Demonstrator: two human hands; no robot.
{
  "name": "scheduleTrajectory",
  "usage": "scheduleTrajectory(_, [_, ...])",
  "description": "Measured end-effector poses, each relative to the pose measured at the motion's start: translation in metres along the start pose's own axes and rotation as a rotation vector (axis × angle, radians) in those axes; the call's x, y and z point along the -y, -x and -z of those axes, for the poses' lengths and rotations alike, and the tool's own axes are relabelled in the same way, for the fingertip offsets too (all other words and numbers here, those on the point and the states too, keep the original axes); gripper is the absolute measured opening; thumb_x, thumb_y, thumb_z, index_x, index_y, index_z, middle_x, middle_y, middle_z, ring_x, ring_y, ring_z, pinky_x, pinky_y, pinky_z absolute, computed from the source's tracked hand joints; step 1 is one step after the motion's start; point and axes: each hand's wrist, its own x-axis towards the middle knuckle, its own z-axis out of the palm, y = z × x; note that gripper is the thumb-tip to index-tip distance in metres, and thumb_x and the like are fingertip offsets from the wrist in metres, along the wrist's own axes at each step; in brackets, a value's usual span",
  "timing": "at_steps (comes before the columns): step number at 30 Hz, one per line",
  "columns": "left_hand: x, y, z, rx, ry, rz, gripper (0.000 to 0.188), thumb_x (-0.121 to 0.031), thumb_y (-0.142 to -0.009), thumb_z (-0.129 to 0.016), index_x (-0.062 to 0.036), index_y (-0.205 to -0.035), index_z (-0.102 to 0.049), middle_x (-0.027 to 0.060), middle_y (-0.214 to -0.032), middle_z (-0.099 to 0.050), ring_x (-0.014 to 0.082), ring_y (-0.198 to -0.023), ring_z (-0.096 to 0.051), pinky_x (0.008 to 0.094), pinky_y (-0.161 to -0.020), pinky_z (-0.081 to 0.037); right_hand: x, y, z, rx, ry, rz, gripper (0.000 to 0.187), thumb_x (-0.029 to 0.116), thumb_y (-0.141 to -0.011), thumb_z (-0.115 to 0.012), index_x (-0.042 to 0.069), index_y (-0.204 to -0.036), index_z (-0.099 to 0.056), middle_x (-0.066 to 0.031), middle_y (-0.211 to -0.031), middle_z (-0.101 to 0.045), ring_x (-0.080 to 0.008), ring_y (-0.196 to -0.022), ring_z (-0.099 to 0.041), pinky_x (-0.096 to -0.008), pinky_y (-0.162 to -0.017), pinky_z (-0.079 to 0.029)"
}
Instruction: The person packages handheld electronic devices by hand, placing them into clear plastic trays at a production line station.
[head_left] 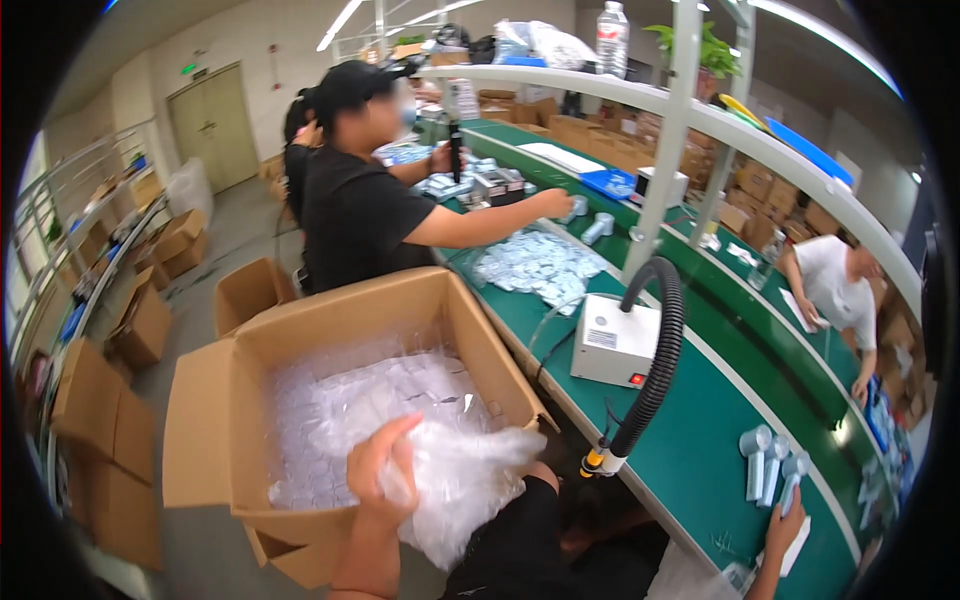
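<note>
My left hand (385, 470) is closed on a crumpled clear plastic bag (455, 480), above the near side of an open cardboard box (335, 315). Inside the box lie many clear plastic pieces (400, 385), too blurred to name. At the lower right, my right hand (787, 522) has its fingers on the handle of a light blue plastic part (793, 482) with a round head. Two similar parts, a left one (755, 463) and a middle one (771, 472), lie beside it on the green bench (690, 440).
A white machine (615, 340) with a black flexible hose (668, 350) stands on the bench. Beyond it lies a pile of small light blue pieces (540, 265). A co-worker in black (360, 200) reaches over the bench; another in white (835, 285) works across. A white post (668, 140) rises between.
</note>
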Motion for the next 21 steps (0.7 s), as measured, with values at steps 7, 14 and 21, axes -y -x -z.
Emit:
scheduleTrajectory(7, [-0.035,0.065,-0.034,0.282,0.921,-0.246,0.018,-0.014,-0.087,-0.059,-0.0026,-0.080,-0.072,0.0098,-0.064,-0.066,0.0238,-0.057,-0.064,0.0345,-0.058,-0.052,0.205,0.048,0.138,0.095,-1.001,0.189,0.056,0.044,-0.101,-0.033,-0.002,-0.121,-0.058,-0.0154,-0.114,-0.066,-0.0230,-0.105,-0.061,-0.0365,-0.093,-0.044])
scheduleTrajectory(14, [-0.152,0.104,-0.086,1.088,1.636,0.165,0.030,-0.025,-0.098,-0.052,-0.0025,-0.099,-0.071,0.0087,-0.083,-0.068,0.0184,-0.078,-0.065,0.0305,-0.073,-0.050,0.299,0.126,0.066,1.209,-1.777,0.355,0.078,0.063,-0.096,-0.027,0.003,-0.144,-0.036,-0.0117,-0.143,-0.044,-0.0195,-0.130,-0.042,-0.0344,-0.109,-0.030])
scheduleTrajectory(21, [-0.177,0.122,-0.114,0.911,1.339,0.663,0.027,-0.022,-0.098,-0.054,0.0018,-0.106,-0.064,0.0097,-0.098,-0.068,0.0088,-0.077,-0.056,0.0231,-0.071,-0.046,0.228,0.189,0.027,1.035,-2.070,-0.123,0.109,0.083,-0.073,-0.042,0.005,-0.147,-0.027,-0.0089,-0.149,-0.034,-0.0215,-0.137,-0.033,-0.0410,-0.113,-0.026])
